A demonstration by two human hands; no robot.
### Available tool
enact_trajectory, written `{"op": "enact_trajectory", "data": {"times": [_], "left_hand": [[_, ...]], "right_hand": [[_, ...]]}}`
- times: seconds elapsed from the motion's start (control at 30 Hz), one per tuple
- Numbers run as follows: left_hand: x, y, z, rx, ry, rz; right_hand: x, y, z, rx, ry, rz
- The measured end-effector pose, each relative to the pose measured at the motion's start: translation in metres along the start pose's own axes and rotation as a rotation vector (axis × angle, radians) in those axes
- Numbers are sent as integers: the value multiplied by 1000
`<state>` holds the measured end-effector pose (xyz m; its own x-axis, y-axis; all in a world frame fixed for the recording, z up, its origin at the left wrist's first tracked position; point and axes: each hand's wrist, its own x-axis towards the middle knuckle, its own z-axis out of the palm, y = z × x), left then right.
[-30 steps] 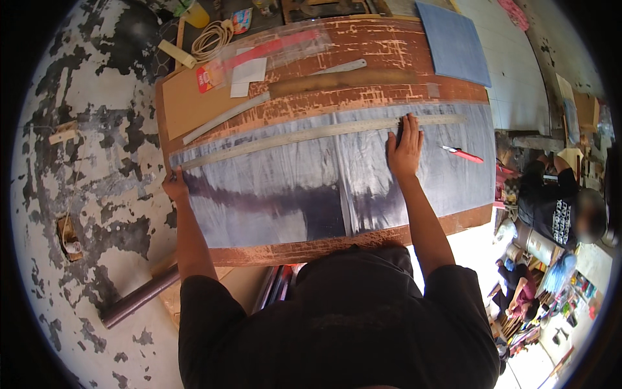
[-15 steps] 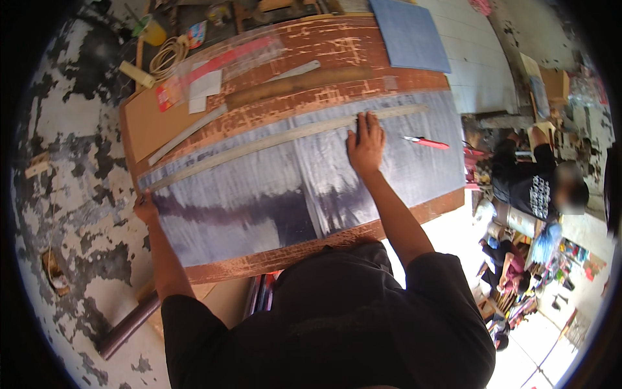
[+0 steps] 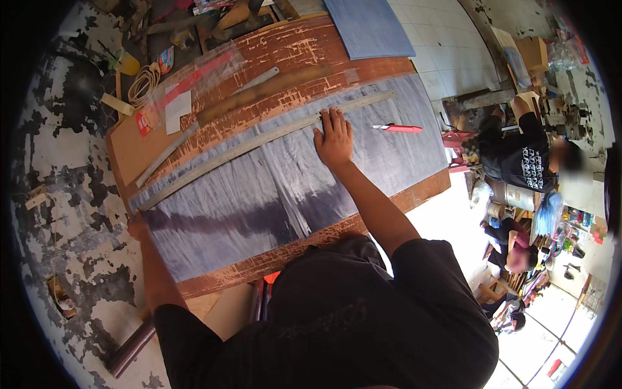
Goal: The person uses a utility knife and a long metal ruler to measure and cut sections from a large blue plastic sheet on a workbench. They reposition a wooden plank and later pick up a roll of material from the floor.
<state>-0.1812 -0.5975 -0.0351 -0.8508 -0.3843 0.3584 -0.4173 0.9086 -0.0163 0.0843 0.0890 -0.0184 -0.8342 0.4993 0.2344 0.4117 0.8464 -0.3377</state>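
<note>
A thin, shiny grey sheet with ripples in it lies over the worn brown table. Across its far part runs a long straightedge, slanting up to the right. My right hand lies flat, fingers stretched out, with its fingertips on the straightedge and the palm over the sheet. At the sheet's left edge is my left hand, closed on that edge just below the straightedge's near end; its fingers are partly hidden. A red utility knife rests on the sheet to the right of my right hand.
Beyond the sheet lie a brown strip, a metal ruler and a white card. A blue-grey board overhangs the far table edge. Coiled cord sits at the far left. Another person works at the right.
My left hand has shifted down along the sheet's left edge, away from the straightedge's end. The right hand stays on the straightedge. The whole view has turned slightly, and more ripples show in the sheet.
</note>
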Motion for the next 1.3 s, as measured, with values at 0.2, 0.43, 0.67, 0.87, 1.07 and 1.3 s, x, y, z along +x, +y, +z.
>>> {"op": "enact_trajectory", "data": {"times": [0.2,0.43,0.67,0.87,1.07,1.3], "left_hand": [[-103,172,-91,-429,277,470],[-379,415,-229,-939,-506,1111],[-450,488,-222,-599,-352,1238],[-454,509,-228,-569,-429,1176],[-457,511,-231,-414,-519,1096],[-468,530,-243,-336,-528,1098]], "right_hand": [[4,10,-15,4,-88,-38],[36,40,-29,-1,-193,-158],[73,66,-47,58,-366,-213],[86,87,-51,320,-437,-258],[54,159,-107,428,-105,-278],[5,247,-140,211,-343,-190]]}}
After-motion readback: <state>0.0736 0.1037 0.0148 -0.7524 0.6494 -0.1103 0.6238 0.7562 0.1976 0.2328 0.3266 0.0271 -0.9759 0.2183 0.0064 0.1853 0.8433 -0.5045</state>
